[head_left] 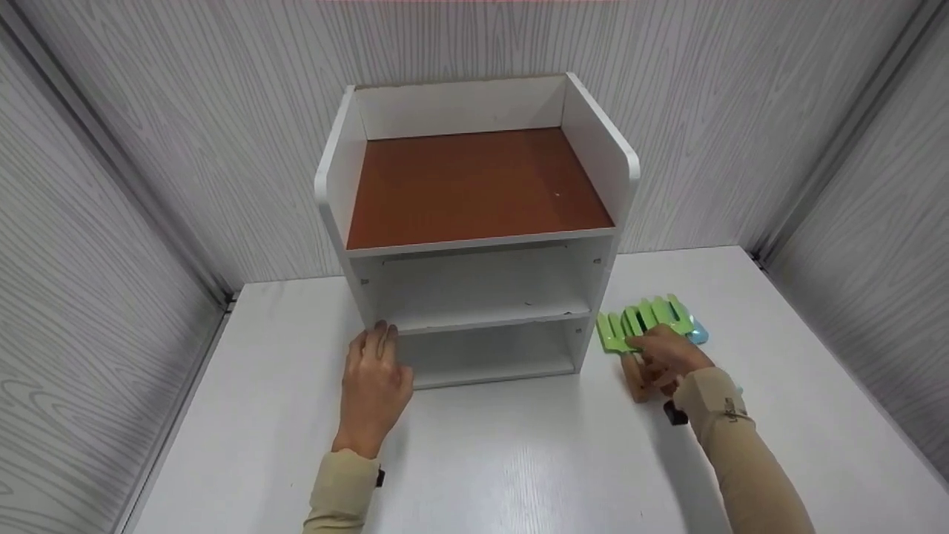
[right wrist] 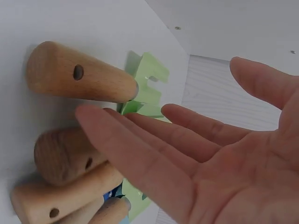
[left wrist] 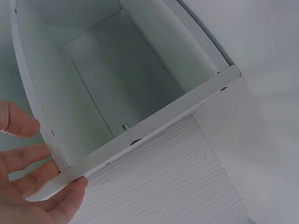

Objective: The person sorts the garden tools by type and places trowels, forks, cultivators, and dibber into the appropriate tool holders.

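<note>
My left hand (head_left: 373,382) rests at the front left edge of a white shelf unit (head_left: 485,288). In the left wrist view its fingertips touch the front edge of the side panel (left wrist: 154,122), loosely bent, with the thumb apart. Over on the right, my right hand (head_left: 671,350) hovers close over several small hand forks with green tined heads (head_left: 614,332) and wooden handles (right wrist: 84,74). Its fingers are extended and spread from the thumb in the right wrist view, overlapping a darker wooden handle (right wrist: 63,156). Nothing is gripped. A blue piece (head_left: 699,334) shows partly under the green heads.
The shelf unit has a brown top (head_left: 474,189) with raised white sides, and two compartments below. It stands on a white table (head_left: 504,460) against a grey wood-grain back wall (head_left: 704,111). Side walls (head_left: 74,259) enclose the table.
</note>
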Action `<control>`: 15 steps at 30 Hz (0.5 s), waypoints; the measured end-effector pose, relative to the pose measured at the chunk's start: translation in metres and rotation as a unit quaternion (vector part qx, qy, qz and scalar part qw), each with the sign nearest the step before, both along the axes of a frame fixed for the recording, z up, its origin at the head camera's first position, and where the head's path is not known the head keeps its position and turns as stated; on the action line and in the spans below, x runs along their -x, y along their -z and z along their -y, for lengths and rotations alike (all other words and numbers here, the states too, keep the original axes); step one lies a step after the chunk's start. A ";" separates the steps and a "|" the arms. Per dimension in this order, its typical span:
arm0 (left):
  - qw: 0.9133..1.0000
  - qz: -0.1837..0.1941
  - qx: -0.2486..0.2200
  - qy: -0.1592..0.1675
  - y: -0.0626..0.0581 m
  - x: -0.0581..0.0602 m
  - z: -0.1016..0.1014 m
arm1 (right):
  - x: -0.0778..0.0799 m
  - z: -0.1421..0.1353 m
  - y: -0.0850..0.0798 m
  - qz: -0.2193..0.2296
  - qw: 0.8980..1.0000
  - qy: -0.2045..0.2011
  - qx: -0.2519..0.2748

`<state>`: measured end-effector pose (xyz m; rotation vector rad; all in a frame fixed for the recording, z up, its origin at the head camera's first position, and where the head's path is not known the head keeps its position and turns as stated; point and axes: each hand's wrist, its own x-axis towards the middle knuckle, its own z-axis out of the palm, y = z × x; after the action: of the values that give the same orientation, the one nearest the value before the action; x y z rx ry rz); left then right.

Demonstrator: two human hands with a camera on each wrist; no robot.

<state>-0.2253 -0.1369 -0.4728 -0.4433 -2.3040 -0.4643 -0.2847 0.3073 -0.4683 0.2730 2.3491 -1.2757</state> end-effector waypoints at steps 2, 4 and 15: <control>1.000 0.002 0.002 -0.003 0.000 -0.001 0.000 | 0.001 0.002 0.002 -0.009 1.000 -0.016 -0.020; 1.000 0.005 0.002 -0.004 0.000 -0.001 0.001 | 0.000 0.003 0.004 -0.008 0.999 -0.015 -0.033; 1.000 -0.010 0.001 0.002 0.001 0.000 0.001 | 0.000 0.002 0.027 -0.076 0.993 -0.034 -0.085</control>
<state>-0.2251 -0.1375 -0.4739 -0.4525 -2.2847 -0.4583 -0.2846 0.3056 -0.4953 0.1524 2.5786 -1.1024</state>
